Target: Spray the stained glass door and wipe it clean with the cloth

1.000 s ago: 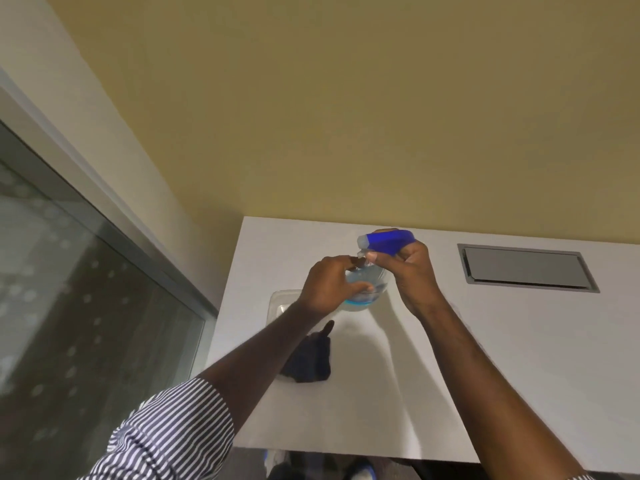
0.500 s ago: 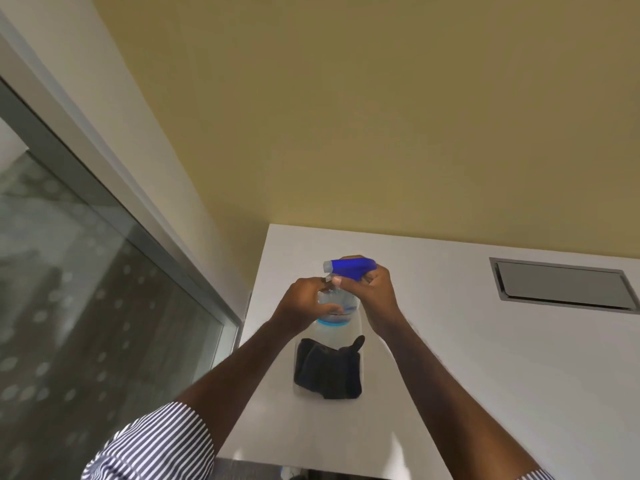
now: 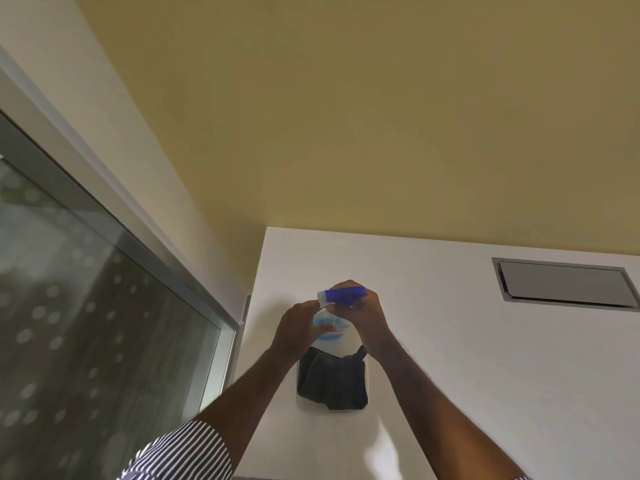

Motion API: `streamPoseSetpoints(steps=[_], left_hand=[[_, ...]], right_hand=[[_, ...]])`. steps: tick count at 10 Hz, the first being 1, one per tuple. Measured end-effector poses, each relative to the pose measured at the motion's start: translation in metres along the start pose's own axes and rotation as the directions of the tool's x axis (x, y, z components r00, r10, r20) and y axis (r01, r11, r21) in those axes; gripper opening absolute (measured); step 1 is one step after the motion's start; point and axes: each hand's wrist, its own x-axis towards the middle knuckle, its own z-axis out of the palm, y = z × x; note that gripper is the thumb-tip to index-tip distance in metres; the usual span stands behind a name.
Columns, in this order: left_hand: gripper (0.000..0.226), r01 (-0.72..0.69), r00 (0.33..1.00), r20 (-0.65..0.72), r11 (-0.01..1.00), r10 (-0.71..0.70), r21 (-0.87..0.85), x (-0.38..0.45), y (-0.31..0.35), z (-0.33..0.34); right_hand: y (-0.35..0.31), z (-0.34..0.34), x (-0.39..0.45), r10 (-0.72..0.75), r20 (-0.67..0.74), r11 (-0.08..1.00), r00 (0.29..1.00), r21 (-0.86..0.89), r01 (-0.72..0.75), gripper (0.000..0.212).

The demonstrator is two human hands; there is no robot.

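Observation:
I hold a clear spray bottle [image 3: 329, 332] with blue liquid and a blue spray head over the white table [image 3: 485, 358]. My left hand [image 3: 298, 327] wraps the bottle's body. My right hand [image 3: 363, 313] grips the blue spray head at the neck. Just below the bottle a dark cloth [image 3: 330, 382] lies crumpled in a clear tray [image 3: 367, 403]. The glass door [image 3: 76, 323] with pale spots stands at the left, apart from both hands.
A grey metal frame [image 3: 145, 244] borders the glass. A grey rectangular hatch [image 3: 564, 284] is set into the table at the right. A yellow wall rises behind the table.
The view has shifted, so table, hands and bottle sit lower and further right in frame. Both hands keep their hold on the bottle, and the cloth now shows fully below it.

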Motion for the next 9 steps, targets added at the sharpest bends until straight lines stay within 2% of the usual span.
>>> streamPoseSetpoints(steps=[2,3,5,6,7,8,9], left_hand=[[0.046,0.015,1.0,-0.006,0.999,-0.015,-0.037,-0.001,-0.006,0.003],[0.048,0.011,1.0,0.003,0.998,-0.011,-0.054,-0.001,-0.009,0.003],[0.062,-0.051,0.998,-0.026,0.998,0.05,-0.036,-0.004,-0.013,-0.003],[0.063,-0.158,0.985,-0.069,0.987,0.158,0.006,-0.007,-0.021,-0.007],[0.054,-0.173,0.981,-0.093,0.984,0.168,-0.043,-0.016,-0.029,-0.019],[0.057,-0.085,0.992,-0.099,0.992,0.076,-0.094,-0.016,-0.028,-0.038],[0.058,-0.058,0.982,-0.183,0.998,0.05,-0.039,-0.005,-0.019,-0.064]], right_hand=[[0.003,0.001,0.002,-0.022,0.038,0.999,0.999,-0.039,0.024,0.023],[0.007,-0.001,0.003,-0.007,0.051,0.995,0.999,-0.095,0.012,0.035],[0.012,-0.007,-0.002,0.053,0.037,0.995,0.998,-0.082,-0.05,0.04],[0.006,-0.009,-0.005,0.049,-0.011,0.998,0.999,-0.047,-0.049,0.044],[-0.004,-0.013,-0.001,0.027,-0.063,0.995,0.998,-0.091,-0.033,0.056],[-0.015,-0.02,0.004,-0.062,-0.161,0.991,0.985,-0.123,0.042,0.062],[-0.033,-0.031,0.016,-0.163,-0.257,0.968,0.952,-0.227,0.104,0.052]])
